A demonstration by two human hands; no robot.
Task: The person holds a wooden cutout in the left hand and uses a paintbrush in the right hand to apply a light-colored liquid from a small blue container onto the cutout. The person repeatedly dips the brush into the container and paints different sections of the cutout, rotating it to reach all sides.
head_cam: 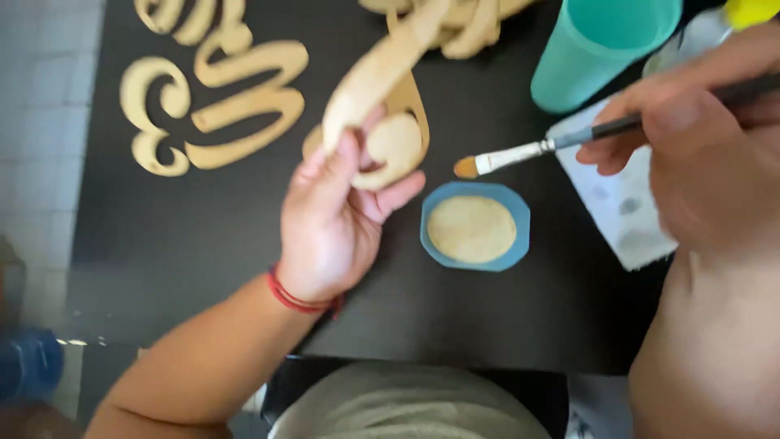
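My left hand (333, 215) holds up a curved wooden cutout piece (382, 89), tan and partly painted, above a black table (203, 236). A red string bracelet circles that wrist. My right hand (699, 130) grips a paintbrush (536, 150) with a dark handle, metal ferrule and tan-loaded bristles; the tip hovers just right of the cutout. Below the brush tip sits a small blue dish (475, 228) filled with beige paint.
More wooden script cutouts (219, 106) lie at the far left, others at the top centre. A teal plastic cup (601, 45) stands top right beside a clear bottle with a yellow cap. A paint-spotted white paper (621, 203) lies under my right hand.
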